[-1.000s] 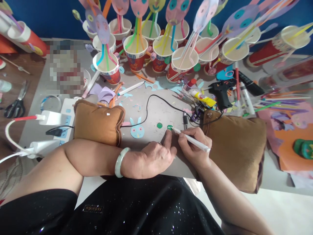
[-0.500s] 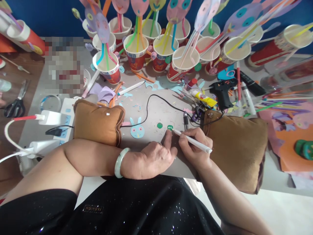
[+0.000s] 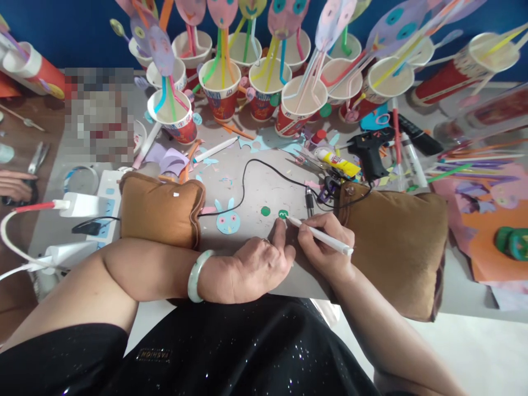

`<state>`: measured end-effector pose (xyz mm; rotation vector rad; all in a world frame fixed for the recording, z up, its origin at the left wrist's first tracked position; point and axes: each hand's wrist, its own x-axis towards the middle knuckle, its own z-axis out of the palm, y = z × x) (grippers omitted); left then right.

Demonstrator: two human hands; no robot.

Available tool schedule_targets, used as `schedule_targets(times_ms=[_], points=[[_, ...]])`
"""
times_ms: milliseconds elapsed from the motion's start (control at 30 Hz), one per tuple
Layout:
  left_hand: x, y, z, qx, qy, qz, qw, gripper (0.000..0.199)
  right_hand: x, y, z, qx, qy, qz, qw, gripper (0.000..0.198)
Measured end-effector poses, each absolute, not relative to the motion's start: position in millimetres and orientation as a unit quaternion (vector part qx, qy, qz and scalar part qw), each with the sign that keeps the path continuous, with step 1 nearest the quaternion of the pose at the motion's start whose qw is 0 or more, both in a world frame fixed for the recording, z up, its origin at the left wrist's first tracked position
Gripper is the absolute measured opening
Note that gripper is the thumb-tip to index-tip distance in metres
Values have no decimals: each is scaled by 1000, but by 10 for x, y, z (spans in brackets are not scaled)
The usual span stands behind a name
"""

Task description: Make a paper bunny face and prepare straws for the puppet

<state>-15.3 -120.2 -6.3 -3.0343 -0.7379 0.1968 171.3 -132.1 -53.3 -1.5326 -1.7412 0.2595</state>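
My right hand point(image 3: 328, 242) is closed around a white pen point(image 3: 330, 240). The pen's tip meets a small green paper disc point(image 3: 282, 214) that carries white curved marks. My left hand point(image 3: 259, 264) presses this disc to the table with an outstretched index fingertip, while its other fingers curl under. Left of it lies a plain green paper disc point(image 3: 265, 210). Farther left is a light blue paper rabbit head point(image 3: 228, 221) with pink eyes. A black pen point(image 3: 309, 201) lies just beyond my right hand.
Brown cushions flank the workspace, one left point(image 3: 159, 209) and one right point(image 3: 391, 247). A black cable point(image 3: 244, 181) crosses the table. Farther back are a glue gun point(image 3: 369, 151), a yellow glue tube point(image 3: 338, 161), paper scraps and several paper cups point(image 3: 220, 91) with straw figures. A power strip point(image 3: 108, 203) stands left.
The view has shifted slightly, so everything sits a little farther left. Another person's hand has come onto the black-handled scissors at the left edge. My hands hold nearly the same pose.
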Motion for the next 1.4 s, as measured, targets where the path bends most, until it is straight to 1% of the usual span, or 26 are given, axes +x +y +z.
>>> schedule_targets(times_ms=[133,300,467,600,767,867,1233,1400], points=[[-156,-1182,-42,-970,-234,73,-6,33,1704,-1315,-521,-595,-688,107,401,11],[-188,-1210,-138,-974,-223,50,1,32,1703,-1324,-510,-598,-683,118,402,13],[-202,-1207,-58,-974,-216,64,7,37,1709,-1337,-525,-590,-687,114,408,12],[-179,-1162,59,-972,-209,110,-4,41,1711,-1343,-545,-598,-673,99,423,9],[-156,-1117,112,-971,-202,130,-5,50,1699,-1334,-551,-600,-680,107,407,11],[-150,-1109,114,-972,-195,134,-7,52,1694,-1335,-556,-602,-680,106,405,9],[-161,-1101,171,-970,-206,124,-21,49,1689,-1330,-549,-605,-675,128,402,10],[-156,-1125,139,-968,-217,124,-22,50,1692,-1321,-547,-602,-681,118,400,11]])
